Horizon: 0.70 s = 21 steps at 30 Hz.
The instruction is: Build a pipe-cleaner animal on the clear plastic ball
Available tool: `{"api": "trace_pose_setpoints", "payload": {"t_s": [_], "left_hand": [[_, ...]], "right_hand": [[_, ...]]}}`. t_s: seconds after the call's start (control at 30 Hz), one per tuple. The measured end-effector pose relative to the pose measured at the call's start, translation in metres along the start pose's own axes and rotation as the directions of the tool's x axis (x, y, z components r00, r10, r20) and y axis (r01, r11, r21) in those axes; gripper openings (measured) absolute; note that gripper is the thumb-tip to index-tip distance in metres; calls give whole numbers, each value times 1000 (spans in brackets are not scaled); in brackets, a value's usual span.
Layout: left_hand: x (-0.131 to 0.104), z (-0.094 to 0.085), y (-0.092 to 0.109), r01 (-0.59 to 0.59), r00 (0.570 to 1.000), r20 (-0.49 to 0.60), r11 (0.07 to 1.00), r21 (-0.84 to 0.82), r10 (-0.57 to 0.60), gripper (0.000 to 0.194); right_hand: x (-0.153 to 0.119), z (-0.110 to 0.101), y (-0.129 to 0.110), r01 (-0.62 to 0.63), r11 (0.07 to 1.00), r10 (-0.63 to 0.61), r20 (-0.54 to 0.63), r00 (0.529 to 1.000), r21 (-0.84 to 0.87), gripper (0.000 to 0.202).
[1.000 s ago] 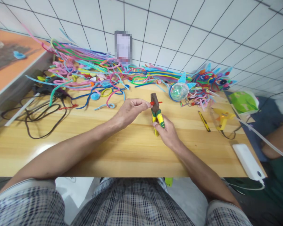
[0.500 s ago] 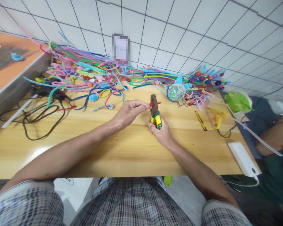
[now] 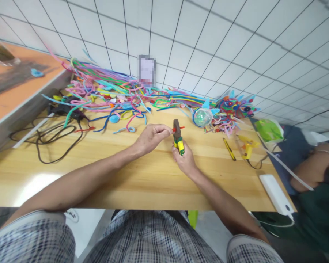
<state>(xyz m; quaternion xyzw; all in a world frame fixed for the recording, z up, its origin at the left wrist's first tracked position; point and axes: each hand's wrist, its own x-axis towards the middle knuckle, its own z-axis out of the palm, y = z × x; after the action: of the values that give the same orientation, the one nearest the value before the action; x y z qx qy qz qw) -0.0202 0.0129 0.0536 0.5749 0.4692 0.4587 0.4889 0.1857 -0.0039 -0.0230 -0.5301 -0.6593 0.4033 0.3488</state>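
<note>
Between the fingertips of my left hand (image 3: 153, 138) is pinched a short red pipe cleaner (image 3: 181, 127). It passes across the jaws of the pliers (image 3: 177, 128), and its far end sticks out on the right. My right hand (image 3: 184, 157) is wrapped round the yellow-and-green handles, with the jaws pointing up and away from me. Whether the jaws are closed on the red piece I cannot tell. Both hands are over the middle of the wooden table (image 3: 142, 182).
A heap of colourful pipe cleaners (image 3: 106, 87) lines the wall. A clear ball with blue ears (image 3: 203, 117) stands right of it. Further right lie a yellow cutter knife (image 3: 229, 149), a yellow glue gun (image 3: 247, 146) and a white power bank (image 3: 276, 193). Black cables (image 3: 57, 140) lie left. Another person's arm (image 3: 312, 168) is at right.
The camera view has shifted slightly, so the table and wall appear lower. Both hands keep their hold, and the red piece and pliers stay together.
</note>
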Motion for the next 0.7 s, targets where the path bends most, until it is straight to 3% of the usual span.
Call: {"api": "trace_pose_setpoints", "payload": {"t_s": [0.37,0.47,0.6,0.7], "left_hand": [[0,-1,1,31,1000,-5,999,-16,-31,45],[1,-1,3,43,999,-22,998,-35,-43,42],[2,1,0,89,989,-110,995,-45,-94,31],[3,1,-3,125,980,-146,991,-52,-132,30]], "right_hand": [[3,4,-1,47,999,-47,-16,999,-11,24],[5,-3,-10,64,995,-62,21,998,-82,26],[10,-18,-26,179,951,-181,13,983,-253,22],[10,-32,-36,156,941,-139,76,987,-299,22]]}}
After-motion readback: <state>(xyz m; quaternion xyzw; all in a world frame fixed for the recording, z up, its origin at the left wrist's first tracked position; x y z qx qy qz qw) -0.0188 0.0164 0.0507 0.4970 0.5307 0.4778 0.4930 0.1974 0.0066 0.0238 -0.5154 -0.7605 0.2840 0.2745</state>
